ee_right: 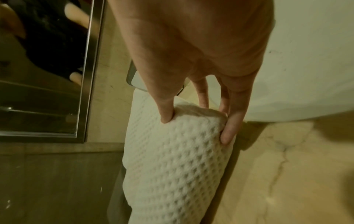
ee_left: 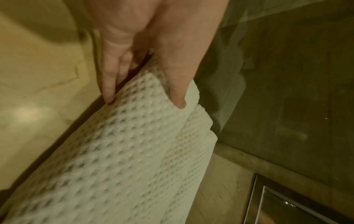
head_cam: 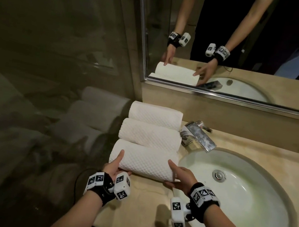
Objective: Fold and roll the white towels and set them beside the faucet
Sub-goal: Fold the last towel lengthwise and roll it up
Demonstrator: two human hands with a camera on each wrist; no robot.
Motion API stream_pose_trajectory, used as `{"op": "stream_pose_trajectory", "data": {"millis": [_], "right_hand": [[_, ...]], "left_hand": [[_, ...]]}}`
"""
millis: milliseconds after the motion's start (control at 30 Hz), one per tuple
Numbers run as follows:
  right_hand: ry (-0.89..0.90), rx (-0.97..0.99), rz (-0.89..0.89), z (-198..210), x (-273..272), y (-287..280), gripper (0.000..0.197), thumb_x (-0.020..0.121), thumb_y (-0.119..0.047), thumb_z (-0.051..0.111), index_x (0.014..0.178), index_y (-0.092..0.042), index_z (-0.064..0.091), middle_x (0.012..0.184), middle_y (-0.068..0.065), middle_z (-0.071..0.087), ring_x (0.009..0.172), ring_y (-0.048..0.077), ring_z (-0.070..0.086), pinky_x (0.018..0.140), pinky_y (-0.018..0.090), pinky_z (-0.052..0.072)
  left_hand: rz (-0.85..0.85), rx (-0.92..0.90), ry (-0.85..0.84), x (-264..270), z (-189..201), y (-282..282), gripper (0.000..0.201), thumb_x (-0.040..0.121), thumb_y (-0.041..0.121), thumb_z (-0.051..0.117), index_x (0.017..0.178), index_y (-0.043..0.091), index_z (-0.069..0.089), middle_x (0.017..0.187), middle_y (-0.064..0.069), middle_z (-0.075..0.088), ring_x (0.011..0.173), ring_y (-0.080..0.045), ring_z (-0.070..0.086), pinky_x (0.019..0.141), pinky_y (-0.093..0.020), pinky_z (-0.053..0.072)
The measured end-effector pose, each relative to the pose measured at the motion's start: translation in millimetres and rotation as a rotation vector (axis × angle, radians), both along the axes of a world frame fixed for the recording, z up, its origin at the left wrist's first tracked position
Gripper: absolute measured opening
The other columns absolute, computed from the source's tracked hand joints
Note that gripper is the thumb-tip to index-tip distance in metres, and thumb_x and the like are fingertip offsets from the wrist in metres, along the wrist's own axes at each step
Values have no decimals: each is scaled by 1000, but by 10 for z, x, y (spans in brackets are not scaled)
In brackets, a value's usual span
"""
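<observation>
Three rolled white waffle towels lie side by side on the counter, left of the faucet. The far roll and the middle roll lie free. I hold the nearest roll at both ends, and it touches the middle roll. My left hand pinches its left end, thumb on top and fingers underneath. My right hand pinches its right end the same way. The left wrist view shows the left hand on the roll. The right wrist view shows the right hand on the roll.
A white oval sink with a metal drain lies right of the towels. A mirror runs along the back wall. A glass panel stands just left of the rolls. Bare beige counter lies under my wrists.
</observation>
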State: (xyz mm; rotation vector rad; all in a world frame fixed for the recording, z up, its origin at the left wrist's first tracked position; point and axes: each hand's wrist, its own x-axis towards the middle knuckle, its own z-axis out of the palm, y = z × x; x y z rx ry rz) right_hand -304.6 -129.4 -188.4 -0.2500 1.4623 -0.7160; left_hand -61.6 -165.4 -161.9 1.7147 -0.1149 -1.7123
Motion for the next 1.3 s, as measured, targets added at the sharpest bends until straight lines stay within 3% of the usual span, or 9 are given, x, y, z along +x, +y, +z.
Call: {"op": "stream_pose_trajectory", "data": {"millis": [67, 233, 367, 467, 667, 767, 967, 1167, 1300], "right_hand": [[19, -10, -40, -23, 13, -50, 58, 80, -36, 77, 112, 8, 57, 112, 21, 61, 94, 40, 69, 74, 46, 61], [64, -35, -127, -26, 23, -261, 54, 76, -35, 80, 105, 6, 60, 117, 21, 63, 100, 37, 66, 76, 50, 60], [12, 7, -182, -10, 84, -232, 64, 74, -39, 82, 113, 7, 59, 121, 21, 60, 100, 36, 65, 66, 38, 61], [-76, 62, -189, -23, 149, -44, 80, 64, -48, 85, 115, 6, 55, 118, 21, 58, 83, 31, 69, 75, 40, 61], [-304, 113, -270, 33, 307, -21, 63, 77, -44, 75, 118, -1, 53, 119, 26, 57, 98, 38, 67, 63, 38, 62], [-258, 65, -390, -47, 348, -142, 72, 75, -37, 78, 124, 9, 51, 118, 25, 61, 89, 36, 71, 57, 29, 61], [-184, 25, -473, -173, 360, -248, 70, 75, -35, 80, 119, 12, 52, 113, 26, 64, 86, 35, 72, 56, 26, 59], [-170, 2, -487, -146, 333, -521, 65, 78, -33, 79, 120, 8, 51, 110, 21, 61, 85, 31, 69, 53, 27, 58], [-155, 29, -470, -86, 323, -734, 65, 78, -31, 79, 123, 6, 49, 116, 25, 59, 71, 37, 71, 48, 29, 58]], "left_hand": [[7, -3, 0, -1, 25, -98, 55, 66, 34, 86, 105, 5, 59, 109, -24, 66, 103, -43, 64, 89, -64, 49], [-78, -24, -38, 34, -64, -410, 88, 27, 43, 96, 100, 8, 60, 93, -23, 69, 98, -43, 65, 88, -66, 48], [-59, -31, -18, -23, 58, -368, 52, 66, 41, 85, 99, 9, 61, 98, -18, 68, 93, -36, 65, 92, -57, 51], [-86, 7, 66, -43, 39, -261, 58, 76, 48, 76, 106, 5, 51, 122, -23, 57, 117, -38, 56, 103, -51, 45], [-43, 2, 118, -55, 13, -175, 93, 59, 50, 85, 130, 6, 44, 136, -29, 49, 115, -38, 58, 95, -47, 52], [4, -34, 89, -44, -66, -225, 77, 81, 45, 71, 139, 5, 40, 139, -27, 47, 109, -36, 58, 101, -49, 47], [-17, -52, 41, -93, -179, -314, 58, 82, 46, 69, 122, 9, 49, 127, -23, 58, 99, -35, 64, 86, -42, 53], [27, -70, -14, -151, -262, -570, 69, 76, 50, 75, 128, 12, 50, 128, -21, 59, 103, -38, 66, 88, -46, 56], [54, -74, -21, -185, -241, -789, 72, 79, 46, 73, 134, 8, 47, 127, -21, 59, 86, -34, 66, 75, -43, 56]]}}
